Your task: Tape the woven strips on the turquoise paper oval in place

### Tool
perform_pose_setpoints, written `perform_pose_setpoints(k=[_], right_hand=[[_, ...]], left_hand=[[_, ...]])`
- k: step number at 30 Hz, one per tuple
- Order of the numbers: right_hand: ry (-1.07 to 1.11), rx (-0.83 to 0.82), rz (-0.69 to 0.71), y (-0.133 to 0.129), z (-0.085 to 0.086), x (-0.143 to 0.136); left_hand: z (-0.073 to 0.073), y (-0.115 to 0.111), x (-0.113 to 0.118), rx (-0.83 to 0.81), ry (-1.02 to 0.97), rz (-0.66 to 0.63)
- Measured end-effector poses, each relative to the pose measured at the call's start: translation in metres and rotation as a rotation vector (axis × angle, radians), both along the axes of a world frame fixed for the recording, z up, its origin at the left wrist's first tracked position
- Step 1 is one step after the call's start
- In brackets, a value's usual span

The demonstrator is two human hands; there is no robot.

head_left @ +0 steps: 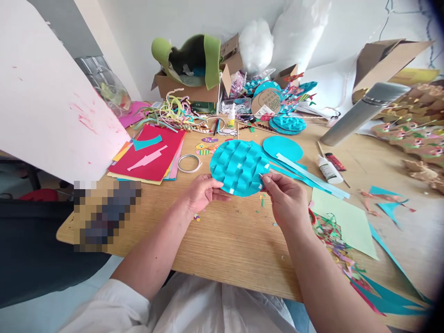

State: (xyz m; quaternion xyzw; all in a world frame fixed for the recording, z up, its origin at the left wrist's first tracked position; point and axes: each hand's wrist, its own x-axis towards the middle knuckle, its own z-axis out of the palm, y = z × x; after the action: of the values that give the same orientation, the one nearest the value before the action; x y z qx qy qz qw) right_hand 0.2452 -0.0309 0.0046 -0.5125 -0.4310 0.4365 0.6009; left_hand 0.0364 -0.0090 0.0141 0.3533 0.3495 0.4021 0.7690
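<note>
A round blue paper disc (239, 162) with rows of wavy folded paper strips and several small white squares on it is held up above the table. My left hand (204, 190) grips its lower left edge, thumb in front and fingers beneath. At the lower right rim, my right hand (279, 192) is closed in a pinch, and a thin whitish sliver shows by its fingertips; what the sliver is I cannot tell. Behind the disc lie a plain blue paper circle (282, 148) and long blue paper strips (312, 175). Small paper fish (204, 151) lie to the disc's left.
Coloured paper sheets (149, 152) and a tape roll (189, 163) are at left. A glue bottle (329, 169), a grey thermos (360, 113), a pale green sheet (347, 222) and paper scraps (333, 238) lie at right. A cardboard box (187, 90) stands at the back.
</note>
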Motion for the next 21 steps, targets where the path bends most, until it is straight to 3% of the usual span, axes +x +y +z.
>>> perform_pose_setpoints(k=[6,17,21], right_hand=[[0.021,0.02,-0.016,0.0004,-0.0011,-0.0003],[-0.125,0.059,-0.051,-0.0004,-0.0009,-0.0006],[-0.402,0.245,-0.245,-0.0054,0.002,-0.0045]], left_hand=[[-0.0028,-0.0018,0.0011,0.057,0.024,-0.164],[-0.0047,-0.002,0.0026,0.053,0.031,-0.156],[-0.0058,-0.0018,0.005,0.046,0.026,-0.102]])
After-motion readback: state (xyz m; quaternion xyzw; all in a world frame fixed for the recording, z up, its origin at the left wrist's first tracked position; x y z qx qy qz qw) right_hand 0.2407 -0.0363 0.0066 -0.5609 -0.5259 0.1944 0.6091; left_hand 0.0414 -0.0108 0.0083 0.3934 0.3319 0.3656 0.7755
